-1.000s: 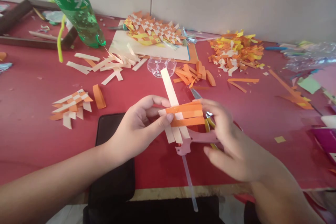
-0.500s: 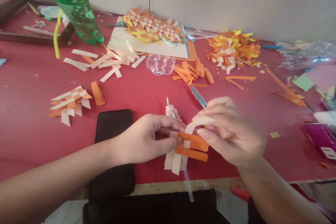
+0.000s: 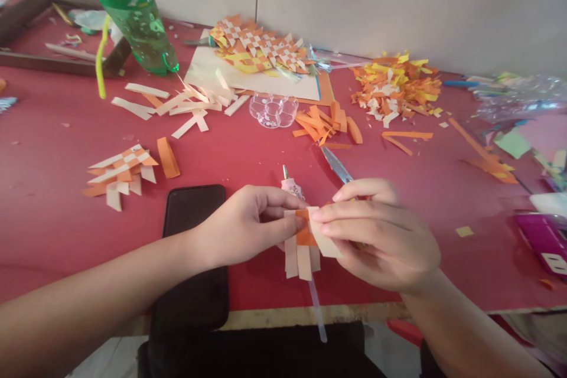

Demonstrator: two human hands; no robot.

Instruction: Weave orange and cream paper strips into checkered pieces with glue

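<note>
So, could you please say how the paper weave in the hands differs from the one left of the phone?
The held weave is between the left hand and right hand, while the lying weave rests on the table. The held weave, partly hidden, shows plain orange in its middle; the lying weave shows a checked pattern. Both combine orange and cream paper.

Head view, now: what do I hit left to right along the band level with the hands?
Small woven orange-and-cream piece → black phone → left hand → held paper strips → right hand → yellow scrap → purple object.
</note>
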